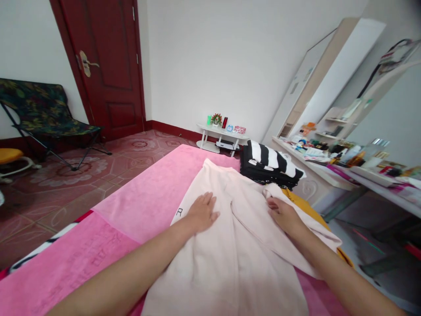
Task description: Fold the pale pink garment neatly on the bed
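Note:
A pale pink long garment [223, 245], perhaps a sweatshirt or dress, lies spread on a bed with a pink cover [154, 188]. A small dark letter mark shows near its left edge. My left hand [202, 213] rests flat on the garment, its fingers stretched out. On the right, my right hand [283, 213] has its fingers curled on a bunched part of the garment, which looks like a sleeve. Folded black and white striped clothes [272, 160] lie stacked just beyond. Some mustard-yellow cloth [301, 202] shows beneath the garment's right side.
A dressing table [315, 164] crowded with bottles and small items stands at the right. Against the far wall is a low white table [213, 128] with a flower pot. To the left are a folding chair [49, 109] and a dark red door [108, 66].

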A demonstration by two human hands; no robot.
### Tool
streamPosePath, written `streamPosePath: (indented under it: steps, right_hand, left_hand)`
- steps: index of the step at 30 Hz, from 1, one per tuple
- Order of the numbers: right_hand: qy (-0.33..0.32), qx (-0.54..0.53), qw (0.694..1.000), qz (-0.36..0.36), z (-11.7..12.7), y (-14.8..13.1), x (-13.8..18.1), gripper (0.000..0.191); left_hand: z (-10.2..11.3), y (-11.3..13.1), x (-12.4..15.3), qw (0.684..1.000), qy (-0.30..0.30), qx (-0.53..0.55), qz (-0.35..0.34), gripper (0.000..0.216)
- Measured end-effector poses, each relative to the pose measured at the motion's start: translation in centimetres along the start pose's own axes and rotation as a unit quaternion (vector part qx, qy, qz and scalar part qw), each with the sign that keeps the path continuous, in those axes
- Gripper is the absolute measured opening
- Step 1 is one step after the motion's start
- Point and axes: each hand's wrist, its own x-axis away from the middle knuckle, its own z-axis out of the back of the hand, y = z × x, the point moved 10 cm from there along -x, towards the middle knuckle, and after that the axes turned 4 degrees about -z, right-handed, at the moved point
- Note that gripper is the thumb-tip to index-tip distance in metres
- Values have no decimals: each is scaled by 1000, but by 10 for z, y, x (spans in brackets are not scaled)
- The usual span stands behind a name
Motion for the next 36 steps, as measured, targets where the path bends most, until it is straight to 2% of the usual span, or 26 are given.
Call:
streamPosePath:
  steps: [2,4,6,9,11,13,16,19,21,23,24,26,29,31,32,33,34,36]
  right_hand:
    - [-28,-51,998,-37,-13,10,-21,40]
    - [-41,-59,996,-46,-23,10,-38,46]
    - [-56,-25,997,-46,-33,7,-51,58]
    - [-116,50,990,-59,-51,4,-61,72]
    - [-154,81,983,-65,-56,0,-64,60]
    - [-184,88,976,-76,-55,-1,-67,38]
    - [-198,52,973,-111,-35,5,-79,19]
    - [-115,17,979,-164,10,25,-99,25]
    - [-50,50,980,-184,41,36,-111,28]
    - [-11,103,980,-171,61,31,-121,27]
    - [0,120,980,-157,66,20,-124,27]
    - [12,125,984,-124,67,-19,-124,26]
    - [5,51,998,-40,54,-115,-104,21]
    - [-48,-88,992,73,40,-191,-76,26]
    - [-100,-153,973,143,31,-226,-57,38]
    - [-118,-184,956,198,28,-251,-37,44]
    - [-115,-189,947,234,28,-264,-20,48]
    - [-81,-137,955,250,25,-259,7,45]
  left_hand:
    - [-12,-1,0,999,-19,-25,-9,61]
    - [-16,-1,3,999,-27,-28,-18,62]
    - [-16,-1,5,999,-26,-26,-23,63]
    - [-14,-2,5,999,-17,-18,-26,63]
    - [-15,-3,4,999,-18,-8,-25,64]
    - [-17,-4,4,1000,-23,4,-22,63]
    - [-18,-5,3,999,-19,22,-24,57]
    - [-19,-6,3,999,-9,35,-34,49]
    - [-20,-6,3,998,-3,45,-38,46]
    - [-19,-6,3,997,6,59,-41,45]
    - [-18,-5,3,996,13,69,-45,44]
    - [-10,-6,3,992,41,105,-49,44]
    - [16,-25,4,964,155,218,-7,41]
    - [33,-52,11,914,258,308,53,40]
    - [37,-66,15,883,300,351,82,40]
    - [37,-79,18,852,329,391,109,40]
    - [34,-91,21,823,346,430,134,41]
    - [24,-106,23,778,356,491,168,43]
